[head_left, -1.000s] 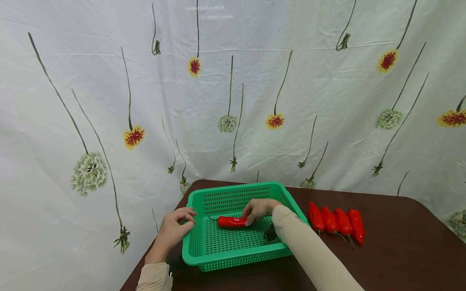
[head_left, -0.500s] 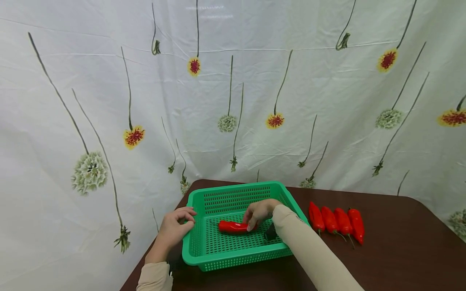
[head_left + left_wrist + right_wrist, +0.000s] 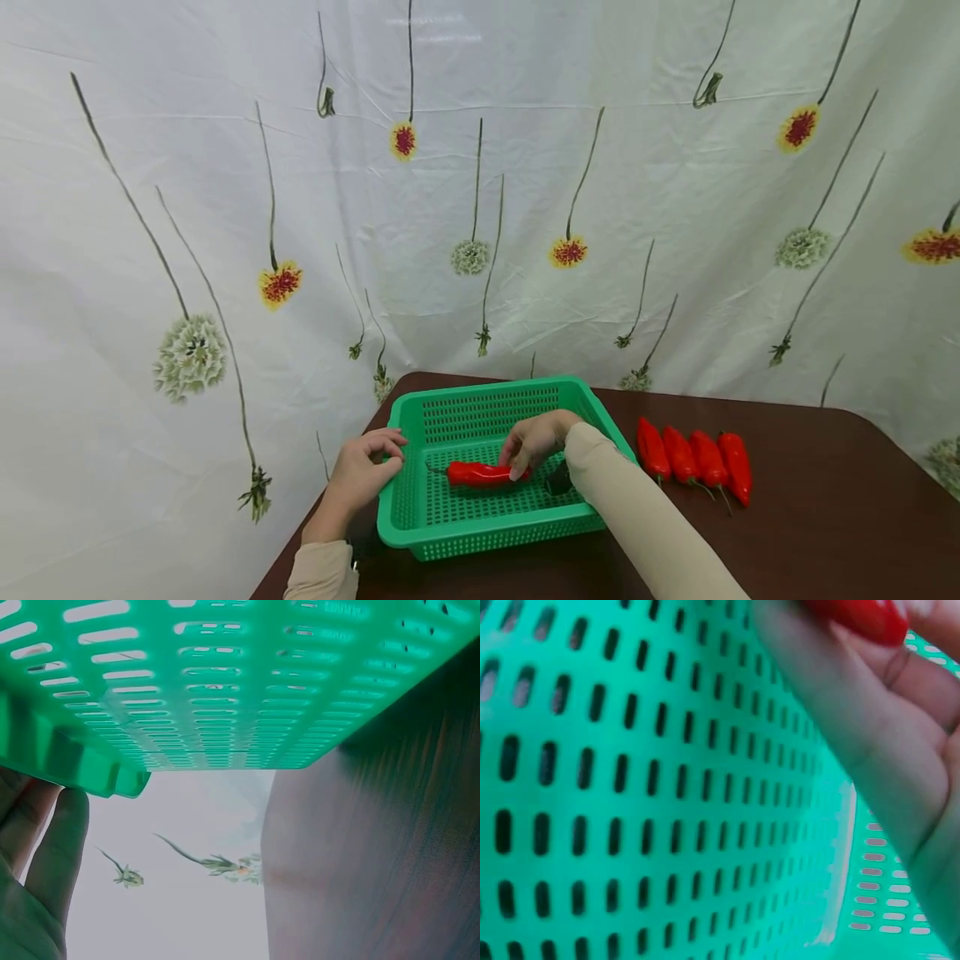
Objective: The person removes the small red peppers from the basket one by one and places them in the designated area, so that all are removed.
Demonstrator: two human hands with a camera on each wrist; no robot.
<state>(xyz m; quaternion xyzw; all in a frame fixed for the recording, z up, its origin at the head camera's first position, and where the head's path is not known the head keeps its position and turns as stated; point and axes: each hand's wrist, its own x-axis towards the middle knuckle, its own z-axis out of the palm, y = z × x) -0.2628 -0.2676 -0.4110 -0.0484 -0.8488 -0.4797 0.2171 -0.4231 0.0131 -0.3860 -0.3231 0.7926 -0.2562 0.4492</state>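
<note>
A red chili pepper (image 3: 480, 475) lies lengthwise over the floor of a green plastic basket (image 3: 495, 533), its thin stem pointing left. My right hand (image 3: 536, 440) reaches over the basket and pinches the pepper's right end between thumb and fingers. In the right wrist view, the red tip of the pepper (image 3: 870, 616) shows between the fingers at the top edge. At the basket's left rim, my left hand (image 3: 365, 467) holds on with bent fingers and thumb. The left wrist view has a finger (image 3: 61, 847) of that hand against the rim's edge (image 3: 112, 776).
Several red chili peppers (image 3: 707, 458) lie side by side on the dark brown table (image 3: 817, 492), right of the basket. A flower-printed white curtain (image 3: 420, 200) hangs behind. A small black object (image 3: 558, 479) shows at the right wrist.
The pepper in my right hand has shifted slightly down within the basket, toward me. My left hand stays at the rim, and the peppers on the table have not moved.
</note>
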